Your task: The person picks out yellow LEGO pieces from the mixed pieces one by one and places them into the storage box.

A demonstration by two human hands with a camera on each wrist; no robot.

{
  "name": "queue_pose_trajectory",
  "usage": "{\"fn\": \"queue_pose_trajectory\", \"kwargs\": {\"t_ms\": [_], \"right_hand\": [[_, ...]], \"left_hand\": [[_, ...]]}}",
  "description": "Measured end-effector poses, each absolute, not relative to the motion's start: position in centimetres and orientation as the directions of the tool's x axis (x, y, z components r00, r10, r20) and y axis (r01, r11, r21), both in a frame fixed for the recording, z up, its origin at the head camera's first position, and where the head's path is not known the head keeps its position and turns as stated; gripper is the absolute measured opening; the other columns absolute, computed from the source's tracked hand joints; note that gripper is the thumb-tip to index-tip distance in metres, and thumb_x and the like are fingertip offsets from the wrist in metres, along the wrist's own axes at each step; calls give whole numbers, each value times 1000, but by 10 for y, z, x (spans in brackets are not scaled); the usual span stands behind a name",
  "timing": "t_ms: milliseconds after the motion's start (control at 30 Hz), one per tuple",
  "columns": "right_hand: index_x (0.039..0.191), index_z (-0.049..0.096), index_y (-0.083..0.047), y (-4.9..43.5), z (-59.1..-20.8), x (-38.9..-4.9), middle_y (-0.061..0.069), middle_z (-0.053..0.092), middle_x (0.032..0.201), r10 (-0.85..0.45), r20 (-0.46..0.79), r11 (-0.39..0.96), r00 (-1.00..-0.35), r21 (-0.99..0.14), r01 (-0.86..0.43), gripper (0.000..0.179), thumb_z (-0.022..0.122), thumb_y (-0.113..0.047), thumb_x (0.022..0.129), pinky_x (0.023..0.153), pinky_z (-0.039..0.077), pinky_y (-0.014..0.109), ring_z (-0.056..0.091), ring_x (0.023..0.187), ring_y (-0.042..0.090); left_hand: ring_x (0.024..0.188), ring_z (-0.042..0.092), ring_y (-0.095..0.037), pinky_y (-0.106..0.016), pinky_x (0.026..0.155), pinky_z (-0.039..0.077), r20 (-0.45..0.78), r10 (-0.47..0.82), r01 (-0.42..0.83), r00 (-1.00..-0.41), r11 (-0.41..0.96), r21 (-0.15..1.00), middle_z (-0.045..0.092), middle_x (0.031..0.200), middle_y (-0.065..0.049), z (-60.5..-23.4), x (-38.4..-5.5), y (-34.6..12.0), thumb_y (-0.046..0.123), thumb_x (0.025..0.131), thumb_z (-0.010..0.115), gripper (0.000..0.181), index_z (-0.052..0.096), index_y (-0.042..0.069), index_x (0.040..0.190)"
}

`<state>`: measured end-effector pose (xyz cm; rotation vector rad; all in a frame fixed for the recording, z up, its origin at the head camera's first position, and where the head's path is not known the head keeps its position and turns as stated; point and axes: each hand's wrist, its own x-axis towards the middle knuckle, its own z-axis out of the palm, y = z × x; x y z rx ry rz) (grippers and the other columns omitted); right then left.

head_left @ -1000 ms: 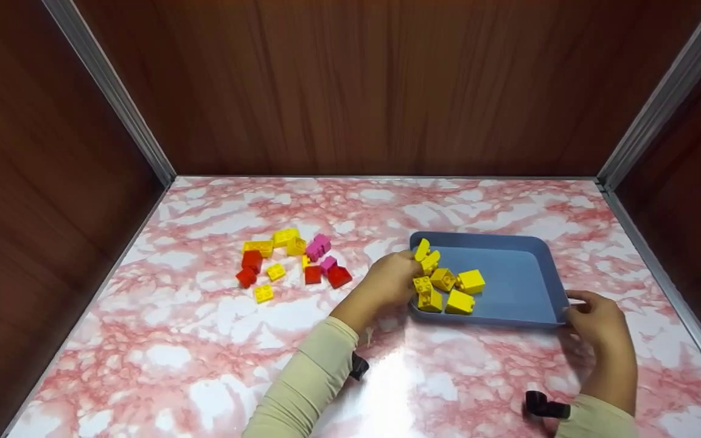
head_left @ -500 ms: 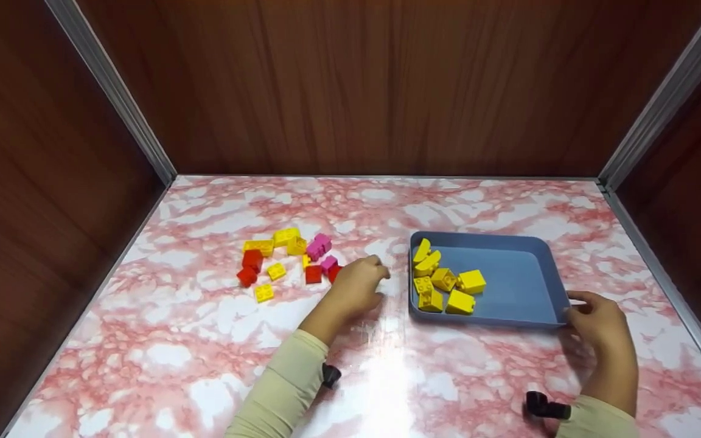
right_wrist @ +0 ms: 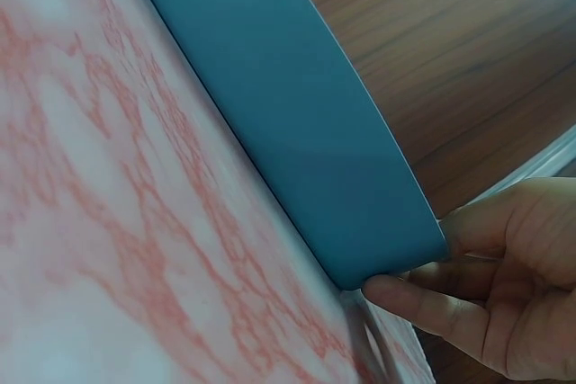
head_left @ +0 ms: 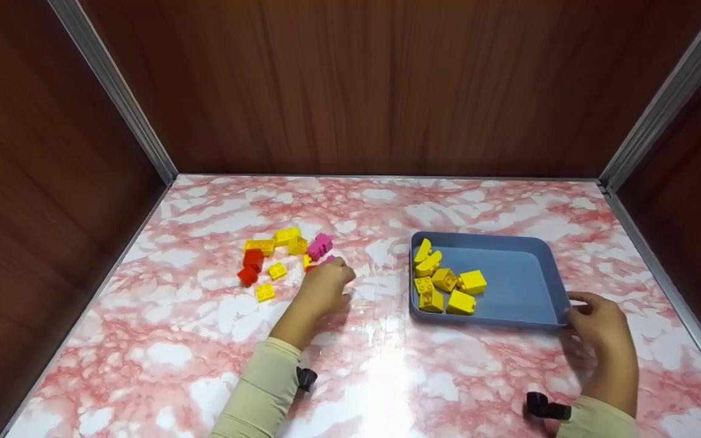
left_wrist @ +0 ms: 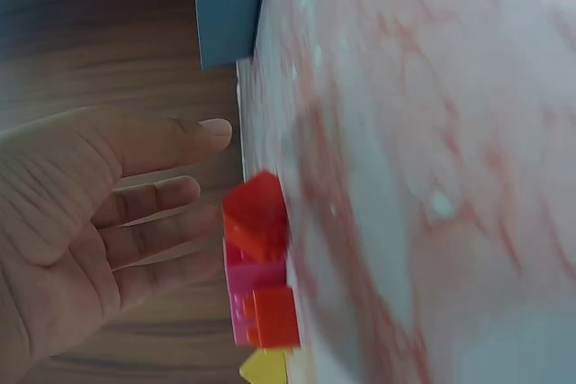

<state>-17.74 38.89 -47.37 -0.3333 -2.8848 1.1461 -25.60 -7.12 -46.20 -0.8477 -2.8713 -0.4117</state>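
My left hand (head_left: pixel 322 286) is over the right side of a loose group of toy building blocks, partly hiding them in the head view. In the left wrist view, its thumb and fingers (left_wrist: pixel 157 236) are spread with nothing between them, beside a red block (left_wrist: pixel 256 216), a pink block (left_wrist: pixel 247 276) and a second red block (left_wrist: pixel 275 317). My right hand (head_left: pixel 600 319) grips the near right corner of a blue-grey tray (head_left: pixel 518 283), with the thumb low at the corner in the right wrist view. Several yellow blocks (head_left: pixel 445 279) lie in the tray's left part.
Left of my left hand lie more yellow blocks (head_left: pixel 277 271) and red blocks (head_left: pixel 253 260), with a pink block (head_left: pixel 320 246) behind it. The marbled table (head_left: pixel 375 213) meets a brown wood-grain back wall (head_left: pixel 387 91) and side walls with metal edges.
My left hand has let go of a yellow block at the tray's left end and moved left over the loose blocks. My right hand and the tray have stayed in place.
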Motion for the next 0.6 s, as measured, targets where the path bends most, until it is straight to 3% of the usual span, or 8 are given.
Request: {"fn": "queue_pose_trajectory", "kwargs": {"t_ms": [133, 367, 600], "right_hand": [[132, 50, 12, 389, -474, -177, 36, 60, 114, 204, -67, 703, -977, -684, 194, 47, 54, -7, 89, 82, 44, 46, 59, 102, 43], [133, 48, 13, 388, -474, -178, 38, 58, 117, 214, -86, 686, -973, -696, 212, 48, 53, -7, 90, 87, 43, 53, 58, 104, 46], [132, 49, 12, 389, -474, -178, 37, 59, 116, 214, -83, 689, -973, -694, 210, 47, 54, -7, 90, 87, 43, 52, 59, 104, 45]], "left_hand": [[78, 62, -27, -40, 71, 53, 178, 480, 512, -859, 820, 257, 60, 90, -8, -466, -255, -84, 7, 73, 80, 19, 74, 6, 91], [89, 62, -28, -42, 83, 52, 102, 361, 375, -927, 867, 328, 64, 97, -10, -467, -253, -107, 8, 75, 80, 23, 74, 4, 97], [87, 63, -32, -45, 74, 53, 143, 264, 298, -954, 895, 332, 61, 94, -10, -468, -251, -133, 5, 74, 78, 19, 75, 5, 93]]}}
